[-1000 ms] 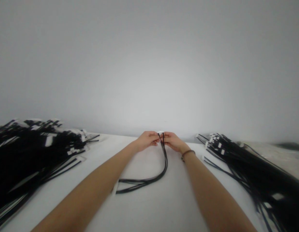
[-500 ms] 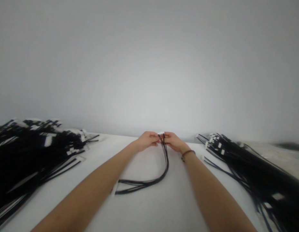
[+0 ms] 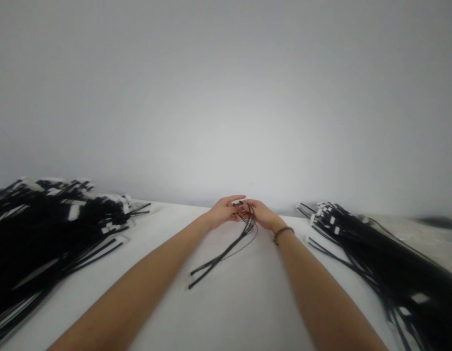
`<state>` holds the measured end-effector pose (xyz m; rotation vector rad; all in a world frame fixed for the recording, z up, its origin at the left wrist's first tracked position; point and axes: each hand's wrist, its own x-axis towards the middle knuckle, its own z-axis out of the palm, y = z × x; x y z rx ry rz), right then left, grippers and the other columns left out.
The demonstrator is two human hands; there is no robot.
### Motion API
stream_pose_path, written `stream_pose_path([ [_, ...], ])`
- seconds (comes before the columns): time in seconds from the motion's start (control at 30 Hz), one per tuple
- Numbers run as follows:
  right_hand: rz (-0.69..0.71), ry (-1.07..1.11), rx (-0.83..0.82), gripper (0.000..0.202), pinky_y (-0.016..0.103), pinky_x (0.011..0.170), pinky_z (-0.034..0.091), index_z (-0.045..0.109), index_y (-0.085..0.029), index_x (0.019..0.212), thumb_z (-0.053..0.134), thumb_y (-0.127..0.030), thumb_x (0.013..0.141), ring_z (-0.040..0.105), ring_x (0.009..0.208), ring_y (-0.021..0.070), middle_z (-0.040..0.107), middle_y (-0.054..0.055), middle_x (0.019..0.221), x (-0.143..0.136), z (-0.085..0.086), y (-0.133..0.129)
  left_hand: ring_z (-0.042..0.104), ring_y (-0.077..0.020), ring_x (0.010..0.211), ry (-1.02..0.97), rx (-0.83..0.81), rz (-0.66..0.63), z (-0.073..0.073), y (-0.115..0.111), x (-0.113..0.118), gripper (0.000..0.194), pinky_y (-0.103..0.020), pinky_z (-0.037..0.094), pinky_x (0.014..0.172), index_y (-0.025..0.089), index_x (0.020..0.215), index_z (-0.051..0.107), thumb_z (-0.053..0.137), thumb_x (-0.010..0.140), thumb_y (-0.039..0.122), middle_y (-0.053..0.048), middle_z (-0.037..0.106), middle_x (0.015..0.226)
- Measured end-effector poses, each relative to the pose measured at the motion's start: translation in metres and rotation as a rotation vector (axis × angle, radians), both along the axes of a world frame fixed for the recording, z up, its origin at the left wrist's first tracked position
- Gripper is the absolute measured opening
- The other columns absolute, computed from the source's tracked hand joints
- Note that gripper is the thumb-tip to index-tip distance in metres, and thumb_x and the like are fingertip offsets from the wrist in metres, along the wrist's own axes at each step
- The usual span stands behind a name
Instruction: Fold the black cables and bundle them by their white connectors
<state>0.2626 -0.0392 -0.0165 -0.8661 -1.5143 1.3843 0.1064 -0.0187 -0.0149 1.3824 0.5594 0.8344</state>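
Fingers (image 3: 237, 197) of the left hand (image 3: 219, 213) are fanning slightly apart at the upper end of a black cable bundle (image 3: 237, 241); whether they are gripping it is too small to tell. Those of the right hand (image 3: 263, 213) are curling inward and appear to be holding the looped strands. Half a second ago the bundle was hanging in one wide curve, with a white connector showing between the hands; now that connector is not showing, the strands are bending into a tight loop beside the right fingers, a thin strand is bowing out separately, and the free end is lying nearer the hands. The bundle seems to be getting worked between the fingers rather than merely held by its end.

Both hands are staying close to the rear edge of the tabletop (image 3: 233, 312), where the wall (image 3: 226, 107) is limiting reach forward. Heaps of similar black cables are bounding the sides: a left heap (image 3: 31, 234) beyond the left forearm (image 3: 148, 273), a right heap (image 3: 386, 253) beyond the right forearm (image 3: 323, 287). Most room for moving is lying between the forearms, toward the near side.
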Motion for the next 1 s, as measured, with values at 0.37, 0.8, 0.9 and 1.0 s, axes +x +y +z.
stream_pose_path([
  [0.37, 0.023, 0.033, 0.002, 0.039, 0.027, 0.075, 0.044, 0.058, -0.015, 0.091, 0.055, -0.047, 0.069, 0.055, 0.075, 0.0132, 0.059, 0.005, 0.083, 0.0, 0.008, -0.013, 0.051, -0.0098, 0.054, 0.09, 0.064, 0.11, 0.001, -0.002, 0.005, 0.041, -0.026, 0.046, 0.053, 0.011, 0.089, 0.059, 0.067, 0.059, 0.038, -0.005, 0.056, 0.063],
  [0.8, -0.105, 0.082, -0.055, 0.041, 0.031, 0.083, 0.045, 0.057, -0.012, 0.093, 0.052, -0.047, 0.072, 0.057, 0.084, 0.0154, 0.059, 0.011, 0.094, 0.004, 0.004, -0.009, 0.049, -0.0075, 0.048, 0.134, 0.09, 0.402, -0.002, 0.02, -0.012, 0.034, -0.023, 0.046, 0.049, 0.01, 0.08, 0.06, 0.07, 0.054, 0.029, -0.002, 0.054, 0.062],
  [0.9, -0.123, 0.078, -0.053, 0.04, 0.031, 0.084, 0.045, 0.057, -0.011, 0.09, 0.052, -0.046, 0.072, 0.056, 0.085, 0.0155, 0.058, 0.012, 0.095, 0.003, 0.005, -0.01, 0.048, -0.0075, 0.044, 0.141, 0.123, 0.469, -0.003, 0.021, -0.012, 0.032, -0.022, 0.044, 0.045, 0.011, 0.083, 0.059, 0.067, 0.057, 0.028, -0.001, 0.054, 0.059],
  [1.0, -0.125, 0.014, -0.024, 0.038, 0.03, 0.083, 0.045, 0.058, -0.011, 0.088, 0.056, -0.044, 0.07, 0.056, 0.083, 0.015, 0.058, 0.011, 0.094, 0.0, 0.009, -0.014, 0.046, -0.0074, 0.041, 0.153, 0.152, 0.519, -0.004, 0.02, -0.01, 0.036, -0.022, 0.043, 0.042, 0.011, 0.088, 0.057, 0.066, 0.058, 0.028, 0.001, 0.052, 0.054],
])
